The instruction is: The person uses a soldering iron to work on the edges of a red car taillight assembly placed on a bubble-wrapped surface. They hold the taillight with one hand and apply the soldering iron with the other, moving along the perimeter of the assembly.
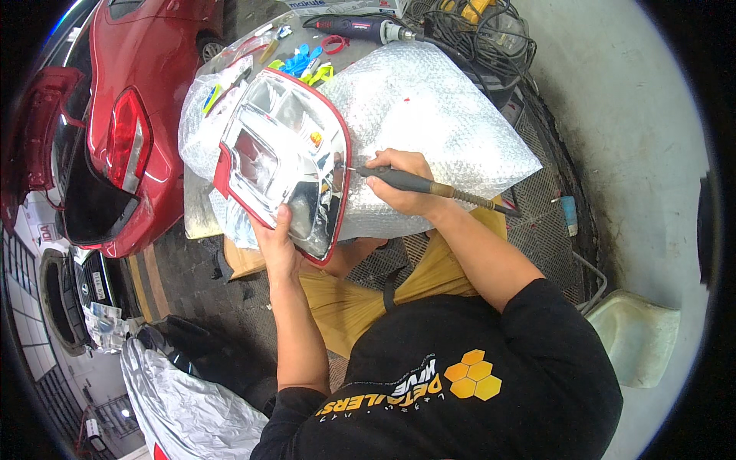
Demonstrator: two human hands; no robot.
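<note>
A car tail light housing (285, 146), chrome inside with a red rim, rests tilted on the bubble wrap (429, 107). My left hand (276, 241) grips its lower edge, thumb on the near side. In my right hand (406, 184) is a dark, pen-like soldering iron (399, 179), its cord trailing off to the right. The iron's thin tip points left and meets, or nearly meets, the red rim at the housing's right side; whether it touches I cannot tell. An amber spot (315, 139) shows inside the housing.
Behind the wrap lie a rotary power tool (360, 29), blue and yellow-green clips (303, 63) and a red ring (334, 44). Coiled black cables (491, 38) sit at the back right. A red car (142, 115) stands on the left. A pale wall (640, 130) rises at the right.
</note>
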